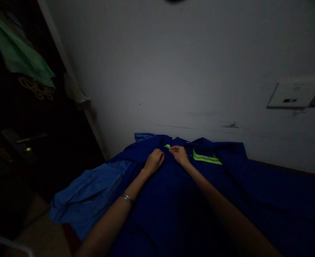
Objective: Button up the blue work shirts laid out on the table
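A dark blue work jacket (173,200) with yellow-green reflective strips lies spread out before me, its collar side toward the wall. My left hand (154,160) is closed on the jacket's front, fingers curled into the cloth. Close beside it, my right hand (179,154) pinches at the jacket front near the small reflective strip (167,146). Whatever small part sits between the fingertips is too dark to make out. A longer reflective strip (207,158) crosses the jacket's right chest. On my left wrist is a silver bracelet (127,197).
Lighter blue cloth (93,189) hangs over the left edge beside the jacket. A pale wall (173,71) rises directly behind, with a socket plate (293,94) at right. At left stands a dark door with a handle (31,139) and a green cloth (20,53) hanging on it.
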Demonstrator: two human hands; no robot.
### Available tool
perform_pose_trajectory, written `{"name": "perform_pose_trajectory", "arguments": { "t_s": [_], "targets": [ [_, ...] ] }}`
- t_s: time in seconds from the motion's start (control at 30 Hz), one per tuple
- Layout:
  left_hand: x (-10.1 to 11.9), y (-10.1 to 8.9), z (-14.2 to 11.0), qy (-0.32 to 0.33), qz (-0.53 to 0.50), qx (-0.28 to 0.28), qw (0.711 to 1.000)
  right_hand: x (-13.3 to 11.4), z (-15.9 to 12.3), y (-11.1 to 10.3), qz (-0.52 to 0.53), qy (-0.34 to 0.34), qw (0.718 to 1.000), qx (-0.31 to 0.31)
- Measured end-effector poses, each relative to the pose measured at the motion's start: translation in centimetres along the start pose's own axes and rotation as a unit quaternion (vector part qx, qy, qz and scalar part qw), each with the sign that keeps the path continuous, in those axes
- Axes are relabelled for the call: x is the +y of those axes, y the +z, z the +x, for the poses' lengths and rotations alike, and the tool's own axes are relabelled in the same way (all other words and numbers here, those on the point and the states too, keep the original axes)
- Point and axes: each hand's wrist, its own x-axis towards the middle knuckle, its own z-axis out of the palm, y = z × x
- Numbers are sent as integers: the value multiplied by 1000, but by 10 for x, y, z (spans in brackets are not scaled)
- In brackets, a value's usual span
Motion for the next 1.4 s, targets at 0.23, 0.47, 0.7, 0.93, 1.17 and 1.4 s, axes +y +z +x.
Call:
{"name": "perform_pose_trajectory", "arguments": {
  "t_s": [0.23, 0.47, 0.7, 0.93, 1.17, 1.4],
  "targets": [
    [5, 2, -6, -78, -43, 39, 995, 1, 6, -5, 75, 13, 997, 21],
    [5, 6, -13, -144, -71, 53, 986, -31, 12, -24, 103, -26, 993, 46],
    [-2, 8, -14, -164, -45, 67, 983, -64, 3, -82, -7, -117, 992, 54],
    [-2, 9, -13, -145, -50, 64, 986, -14, -44, -160, -462, -84, 877, -100],
    [-3, 12, -14, -132, -45, 60, 988, 26, -66, -206, -463, -76, 870, -150],
    [-5, 13, -13, -127, -27, 20, 991, 48, -65, -220, -362, -87, 917, -145]
  ]
}}
